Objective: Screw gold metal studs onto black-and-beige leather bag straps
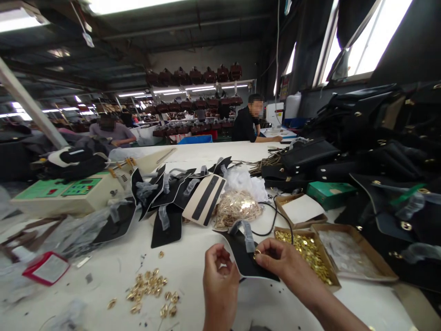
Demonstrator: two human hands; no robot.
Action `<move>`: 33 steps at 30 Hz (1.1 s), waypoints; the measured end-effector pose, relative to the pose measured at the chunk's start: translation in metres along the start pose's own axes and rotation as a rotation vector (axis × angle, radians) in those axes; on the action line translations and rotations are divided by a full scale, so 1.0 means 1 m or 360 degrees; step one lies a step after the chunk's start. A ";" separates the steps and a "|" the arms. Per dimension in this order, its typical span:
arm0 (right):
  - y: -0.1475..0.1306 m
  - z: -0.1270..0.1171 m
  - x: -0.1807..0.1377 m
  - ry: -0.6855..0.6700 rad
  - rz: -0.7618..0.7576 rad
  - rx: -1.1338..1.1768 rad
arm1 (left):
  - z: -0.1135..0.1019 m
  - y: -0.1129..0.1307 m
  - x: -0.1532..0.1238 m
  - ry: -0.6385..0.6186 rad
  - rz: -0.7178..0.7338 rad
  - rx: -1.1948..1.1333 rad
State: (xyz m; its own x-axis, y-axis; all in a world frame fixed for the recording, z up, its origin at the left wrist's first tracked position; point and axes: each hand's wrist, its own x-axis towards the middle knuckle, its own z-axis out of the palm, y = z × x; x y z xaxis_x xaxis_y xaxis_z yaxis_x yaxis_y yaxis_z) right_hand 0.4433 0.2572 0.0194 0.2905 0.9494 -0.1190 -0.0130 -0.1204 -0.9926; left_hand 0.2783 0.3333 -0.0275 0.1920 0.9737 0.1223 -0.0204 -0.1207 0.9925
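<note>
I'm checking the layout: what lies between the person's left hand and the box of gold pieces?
In the head view, the black panel and the right hand, pinching a gold piece, lie there.

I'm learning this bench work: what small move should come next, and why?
Probably steady the pale-edged black sheet panel with the left hand: the right hand pinches a small gold metal fitting at the panel, while the left curls near its edge, its hold unclear.
</note>
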 end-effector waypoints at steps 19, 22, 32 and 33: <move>-0.012 -0.008 -0.003 -0.0104 0.0020 -0.0565 | 0.001 0.021 -0.011 -0.0622 -0.0708 -0.0539; -0.017 0.000 -0.009 -0.0041 -0.0062 -0.0742 | 0.002 0.022 -0.012 -0.0583 -0.0658 -0.0530; -0.005 0.016 -0.017 0.0007 -0.0563 -0.1241 | -0.001 0.014 -0.013 -0.0528 -0.0546 -0.0416; -0.005 0.015 -0.017 -0.0034 -0.0603 -0.1269 | -0.001 0.013 -0.013 -0.0530 -0.0543 -0.0396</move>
State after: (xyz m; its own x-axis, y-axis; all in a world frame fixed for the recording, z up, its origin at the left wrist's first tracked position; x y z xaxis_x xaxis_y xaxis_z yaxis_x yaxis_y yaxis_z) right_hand 0.4240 0.2465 0.0259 0.1216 0.9708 0.2067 0.7543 0.0450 -0.6550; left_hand 0.2741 0.3188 -0.0157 0.5283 0.8309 -0.1747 -0.1264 0.2804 0.9515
